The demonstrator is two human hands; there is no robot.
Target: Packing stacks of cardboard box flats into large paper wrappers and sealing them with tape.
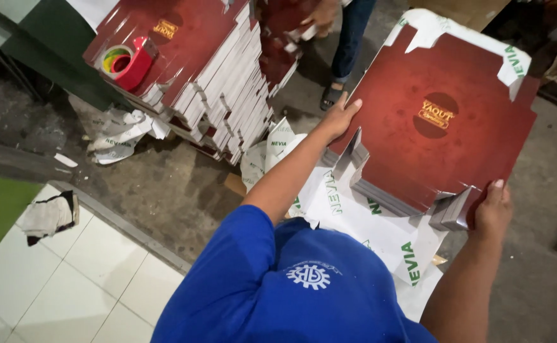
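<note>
We gripped the stack of flat red box blanks [443, 121] at two o'clock, left hand [338, 117] clasping its far edge, right hand [493, 213] its near corner; it looked stiff, heavyish, prone to sliding apart, best held at opposite edges.

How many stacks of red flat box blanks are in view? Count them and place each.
2. One stack is held between the left hand and right hand; the other stack lies upper left. More may be hidden.

A dark red flat carton stack [443, 121] with a gold emblem lies on white wrapping paper [380, 228] lettered green at right, a red tape roll [129, 63] far left, a blue shirt [291, 286] near.
</note>
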